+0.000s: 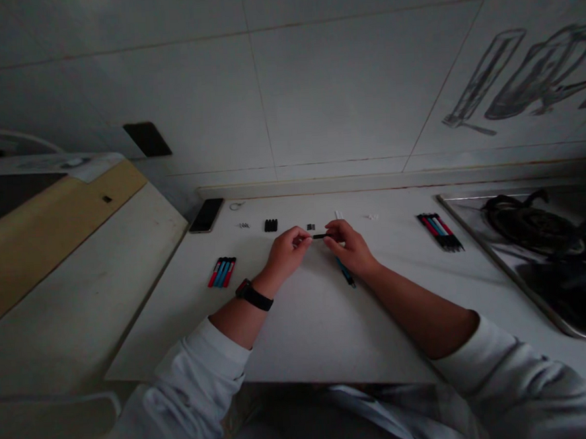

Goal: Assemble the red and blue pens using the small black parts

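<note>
Black piece — long axis sideways, left hand, right hand — pinching opposite ends

A slim black piece lies crosswise between left grip and right grip

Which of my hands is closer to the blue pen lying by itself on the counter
Right: your right hand is right by the far end of the blue pen, while your left hand is farther off, to its left.
</note>
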`<state>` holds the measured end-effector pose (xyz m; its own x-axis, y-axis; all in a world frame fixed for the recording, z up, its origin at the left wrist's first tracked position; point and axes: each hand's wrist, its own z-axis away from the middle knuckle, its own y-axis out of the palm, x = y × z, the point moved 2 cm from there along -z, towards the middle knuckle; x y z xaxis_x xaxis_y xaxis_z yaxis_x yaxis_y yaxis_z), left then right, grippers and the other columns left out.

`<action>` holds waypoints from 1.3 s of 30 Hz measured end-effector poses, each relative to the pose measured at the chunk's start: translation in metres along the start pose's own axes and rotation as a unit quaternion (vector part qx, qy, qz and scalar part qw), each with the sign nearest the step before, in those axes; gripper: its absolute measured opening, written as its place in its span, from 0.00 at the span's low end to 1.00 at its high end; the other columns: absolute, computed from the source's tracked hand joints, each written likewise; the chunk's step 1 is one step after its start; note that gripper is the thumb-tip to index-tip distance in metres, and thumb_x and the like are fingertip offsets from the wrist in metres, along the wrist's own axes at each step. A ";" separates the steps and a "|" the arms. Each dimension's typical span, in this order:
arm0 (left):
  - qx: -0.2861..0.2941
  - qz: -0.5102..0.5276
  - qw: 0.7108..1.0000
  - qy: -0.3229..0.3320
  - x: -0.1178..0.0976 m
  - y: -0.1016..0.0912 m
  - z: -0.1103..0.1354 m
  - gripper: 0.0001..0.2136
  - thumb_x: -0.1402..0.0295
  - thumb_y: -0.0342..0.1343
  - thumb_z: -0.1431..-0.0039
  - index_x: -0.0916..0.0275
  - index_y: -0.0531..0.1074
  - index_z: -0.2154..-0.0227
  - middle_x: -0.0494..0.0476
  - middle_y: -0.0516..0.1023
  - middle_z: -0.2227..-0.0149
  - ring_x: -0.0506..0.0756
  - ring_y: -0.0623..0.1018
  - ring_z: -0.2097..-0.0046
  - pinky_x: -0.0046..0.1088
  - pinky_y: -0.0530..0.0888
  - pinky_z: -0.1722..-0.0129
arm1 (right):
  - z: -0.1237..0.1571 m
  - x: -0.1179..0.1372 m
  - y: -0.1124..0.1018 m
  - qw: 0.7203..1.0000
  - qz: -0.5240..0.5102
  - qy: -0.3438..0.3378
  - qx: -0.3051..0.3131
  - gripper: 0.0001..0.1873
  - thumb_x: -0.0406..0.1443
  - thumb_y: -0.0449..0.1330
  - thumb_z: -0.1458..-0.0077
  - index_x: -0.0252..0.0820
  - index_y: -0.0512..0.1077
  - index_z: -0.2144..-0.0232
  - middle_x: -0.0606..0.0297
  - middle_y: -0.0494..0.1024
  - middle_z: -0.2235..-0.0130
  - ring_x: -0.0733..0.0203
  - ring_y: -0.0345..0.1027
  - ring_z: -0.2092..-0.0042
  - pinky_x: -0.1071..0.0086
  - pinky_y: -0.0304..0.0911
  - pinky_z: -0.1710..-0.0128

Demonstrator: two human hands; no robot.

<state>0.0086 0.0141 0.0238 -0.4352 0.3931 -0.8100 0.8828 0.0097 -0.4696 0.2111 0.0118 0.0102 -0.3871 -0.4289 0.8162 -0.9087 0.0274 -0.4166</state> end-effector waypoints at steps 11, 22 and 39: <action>0.013 -0.002 1.000 0.005 0.003 0.001 0.000 0.02 0.69 0.59 0.36 0.60 0.75 0.65 0.53 0.81 0.65 0.53 0.78 0.62 0.29 0.74 0.59 | -0.002 -0.001 0.000 1.000 0.027 -0.013 0.003 0.13 0.47 0.57 0.36 0.45 0.74 0.61 0.61 0.79 0.64 0.57 0.73 0.63 0.64 0.68 0.59; 0.019 -0.008 1.000 -0.002 0.003 0.002 0.000 0.05 0.67 0.57 0.35 0.60 0.74 0.67 0.51 0.79 0.67 0.52 0.76 0.64 0.27 0.71 0.61 | -0.002 0.000 -0.002 0.999 0.033 -0.001 0.008 0.12 0.45 0.57 0.36 0.44 0.74 0.62 0.61 0.80 0.65 0.57 0.74 0.63 0.64 0.69 0.60; 0.035 -0.020 0.999 -0.003 0.005 0.002 0.000 0.11 0.62 0.54 0.33 0.61 0.73 0.70 0.49 0.76 0.71 0.51 0.73 0.67 0.26 0.67 0.65 | -0.002 -0.003 0.000 0.999 0.034 -0.023 0.013 0.11 0.42 0.62 0.41 0.45 0.77 0.59 0.60 0.82 0.60 0.55 0.76 0.59 0.61 0.70 0.55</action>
<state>0.0080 0.0157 0.0192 -0.4704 0.3881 -0.7925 0.8507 -0.0393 -0.5242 0.2122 0.0148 0.0092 -0.4396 -0.4675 0.7669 -0.8758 0.0338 -0.4814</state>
